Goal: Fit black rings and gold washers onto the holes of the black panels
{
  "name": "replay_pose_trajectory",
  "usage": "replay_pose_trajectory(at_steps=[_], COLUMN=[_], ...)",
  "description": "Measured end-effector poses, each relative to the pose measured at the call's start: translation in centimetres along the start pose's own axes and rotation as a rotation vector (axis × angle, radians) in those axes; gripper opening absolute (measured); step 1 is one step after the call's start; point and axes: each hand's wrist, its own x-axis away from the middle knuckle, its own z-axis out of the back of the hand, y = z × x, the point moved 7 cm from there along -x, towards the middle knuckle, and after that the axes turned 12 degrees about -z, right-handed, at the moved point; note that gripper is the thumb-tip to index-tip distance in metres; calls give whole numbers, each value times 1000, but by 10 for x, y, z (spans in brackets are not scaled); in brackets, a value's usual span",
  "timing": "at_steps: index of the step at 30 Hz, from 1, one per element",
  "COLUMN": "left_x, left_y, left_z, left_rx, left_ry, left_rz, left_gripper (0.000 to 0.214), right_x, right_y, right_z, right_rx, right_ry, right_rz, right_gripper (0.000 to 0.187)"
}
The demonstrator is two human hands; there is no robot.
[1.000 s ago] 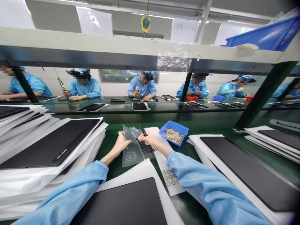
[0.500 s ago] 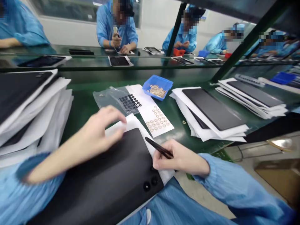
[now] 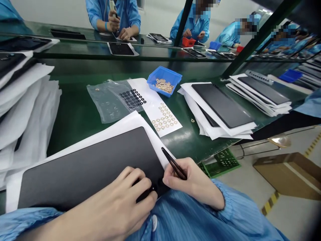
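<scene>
Head view: the left hand (image 3: 130, 197) rests bent fingers on the near corner of the dark tablet (image 3: 87, 170), clasping nothing. The right hand (image 3: 193, 182) pinches black tweezers (image 3: 173, 163) beside that corner. The tablet lies on white paper at the near edge of the green bench (image 3: 75, 113).

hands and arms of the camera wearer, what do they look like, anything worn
The left hand and right hand are bare, no gloves. The left sleeve and right sleeve are light blue, smooth fabric; the right one ends in a gathered cuff at the wrist.
</scene>
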Motion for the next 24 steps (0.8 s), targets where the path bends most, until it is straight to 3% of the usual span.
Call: replay_pose_trajectory(at_steps=[10, 19, 24], left_x=[-1, -1, 1], left_y=[0, -2, -4], left_z=[0, -3, -6], left_rx=[-7, -2, 26], left_ry=[55, 45, 12], left_rz=[6, 53, 85], left_gripper=[1, 11, 15], right_x=[0, 6, 3], right_y=[-4, -14, -10], right_z=[-1, -3, 2], right_rx=[152, 449, 370], right_ry=[21, 120, 95], right_rz=[5, 72, 81], right_gripper=[13, 21, 28])
